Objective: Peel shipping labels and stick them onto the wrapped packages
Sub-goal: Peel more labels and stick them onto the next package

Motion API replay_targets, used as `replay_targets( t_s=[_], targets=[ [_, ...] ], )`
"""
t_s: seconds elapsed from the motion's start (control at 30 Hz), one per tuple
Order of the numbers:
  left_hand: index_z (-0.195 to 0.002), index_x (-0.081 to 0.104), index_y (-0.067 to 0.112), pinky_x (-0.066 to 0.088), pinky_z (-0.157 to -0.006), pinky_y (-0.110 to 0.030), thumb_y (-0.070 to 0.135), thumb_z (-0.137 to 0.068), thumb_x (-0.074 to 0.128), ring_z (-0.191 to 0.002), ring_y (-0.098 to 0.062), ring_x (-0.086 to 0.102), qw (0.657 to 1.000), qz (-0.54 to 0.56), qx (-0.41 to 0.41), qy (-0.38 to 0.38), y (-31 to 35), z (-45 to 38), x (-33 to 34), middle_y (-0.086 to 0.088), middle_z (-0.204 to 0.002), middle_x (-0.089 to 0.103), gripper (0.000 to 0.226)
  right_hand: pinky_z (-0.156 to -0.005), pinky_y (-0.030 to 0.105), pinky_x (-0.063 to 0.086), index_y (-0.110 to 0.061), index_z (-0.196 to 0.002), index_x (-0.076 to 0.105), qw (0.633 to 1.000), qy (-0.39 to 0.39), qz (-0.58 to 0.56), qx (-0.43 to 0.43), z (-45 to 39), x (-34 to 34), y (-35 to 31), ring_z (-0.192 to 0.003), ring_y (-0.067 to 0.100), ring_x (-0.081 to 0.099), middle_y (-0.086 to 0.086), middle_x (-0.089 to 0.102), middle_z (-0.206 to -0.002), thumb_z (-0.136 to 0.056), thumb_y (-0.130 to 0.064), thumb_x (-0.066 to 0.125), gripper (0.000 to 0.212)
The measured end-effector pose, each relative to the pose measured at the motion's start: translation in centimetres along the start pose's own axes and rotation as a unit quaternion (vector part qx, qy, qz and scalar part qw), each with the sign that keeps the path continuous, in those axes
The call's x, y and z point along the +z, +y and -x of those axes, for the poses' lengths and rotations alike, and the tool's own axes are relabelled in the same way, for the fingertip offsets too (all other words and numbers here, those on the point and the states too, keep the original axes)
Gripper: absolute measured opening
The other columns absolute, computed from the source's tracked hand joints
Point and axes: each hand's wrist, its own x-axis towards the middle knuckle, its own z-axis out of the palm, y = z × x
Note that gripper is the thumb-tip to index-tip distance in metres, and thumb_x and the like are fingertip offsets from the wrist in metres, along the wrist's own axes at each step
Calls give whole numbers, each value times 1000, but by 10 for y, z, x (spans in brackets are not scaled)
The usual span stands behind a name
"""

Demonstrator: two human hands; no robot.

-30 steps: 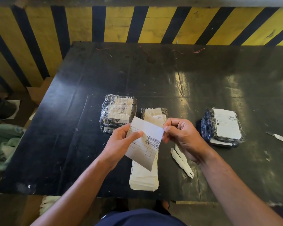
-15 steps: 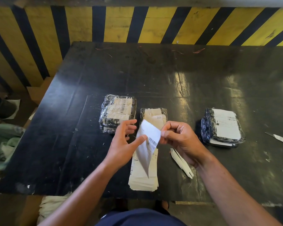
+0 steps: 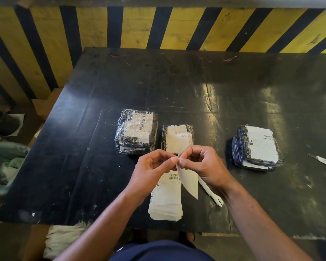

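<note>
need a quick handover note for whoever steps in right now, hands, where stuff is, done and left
Left hand and right hand: both pinch the top corner of one label sheet, held edge-on above the label stack; it looks like the peel is being started.
Packages: right package carries a large white label on top. Left package and middle package show only paper under the plastic wrap.
Peeled strips lie right of the stack on the table.
Done: apparently the right package.
Left: finish peeling this label, stick it on, then label the other unlabelled package.

Black table — three wrapped packages, label stack, backing strips
</note>
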Motion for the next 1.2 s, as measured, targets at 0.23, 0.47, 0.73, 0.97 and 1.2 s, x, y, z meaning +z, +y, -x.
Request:
replay_targets(
  t_s=[0.23,0.47,0.73,0.97,1.2],
  targets=[
    [-100,75,18,60,-94,-35,31,-96,67,-97,-17,77,999,-6,-42,13,-8,-3,-2,-1,-98,80,16,-82,38,59,-8,-85,75,1000,10,3,18,0,2,7,-84,30,71,15,75,-87,-90,-12,81,9],
    [-108,62,4,59,-98,-43,21,-108,54,-98,-21,77,993,61,-84,64,-19,-12,-13,-10,-107,79,19,-80,31,54,-11,-79,68,985,86,-128,83,-6,-7,21,-82,20,69,9,72,-82,-98,-4,67,20],
    [-105,64,6,60,-93,-41,15,-110,50,-101,-27,73,978,120,-97,143,-25,-22,-29,-12,-106,79,17,-75,26,58,-6,-84,68,959,144,-209,126,-8,-33,40,-75,18,70,14,74,-82,-98,-2,63,16],
    [-100,61,10,59,-90,-39,12,-110,50,-106,-28,71,957,189,-78,205,-26,-30,-45,-14,-110,76,15,-71,24,61,-2,-94,69,927,207,-274,151,-7,-59,54,-74,19,74,15,77,-81,-98,1,60,10],
    [-96,57,11,61,-87,-37,11,-111,45,-101,-24,76,938,244,-51,243,-19,-37,-54,-6,-101,79,19,-66,23,63,-1,-97,68,897,273,-310,159,-5,-81,65,-71,19,73,13,75,-80,-96,2,61,8]
  ],
)
